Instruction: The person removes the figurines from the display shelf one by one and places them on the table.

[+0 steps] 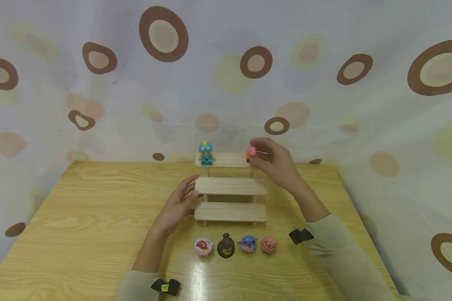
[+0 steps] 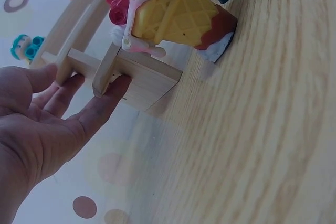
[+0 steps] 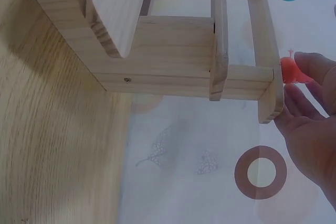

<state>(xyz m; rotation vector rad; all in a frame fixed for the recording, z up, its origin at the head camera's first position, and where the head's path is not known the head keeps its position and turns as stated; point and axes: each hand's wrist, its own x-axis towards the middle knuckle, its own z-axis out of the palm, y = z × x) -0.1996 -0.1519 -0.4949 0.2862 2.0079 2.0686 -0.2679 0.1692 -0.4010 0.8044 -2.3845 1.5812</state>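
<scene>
A three-step wooden display shelf [image 1: 229, 186] stands on the table. On the left of its top step sits a small doll in a turquoise cap and outfit [image 1: 206, 154]. My right hand [image 1: 280, 165] pinches a small pink-and-red figurine [image 1: 250, 153] between thumb and fingers at the right end of that step; in the right wrist view, the red body [image 3: 294, 71] is at the plank's surface. My left hand [image 1: 175, 207] touches the shelf's left side, its fingers [image 2: 107, 100] extended against the wooden ends.
In front of the shelf stand a pink-and-white figurine with a waffle-cone body [image 1: 203, 247], a brown figurine on a dark base [image 1: 226, 246], a blue figurine with glasses [image 1: 248, 243] and a pink one [image 1: 269, 244]. A spotted curtain [image 1: 226, 96] hangs behind the wooden table [image 1: 109, 217].
</scene>
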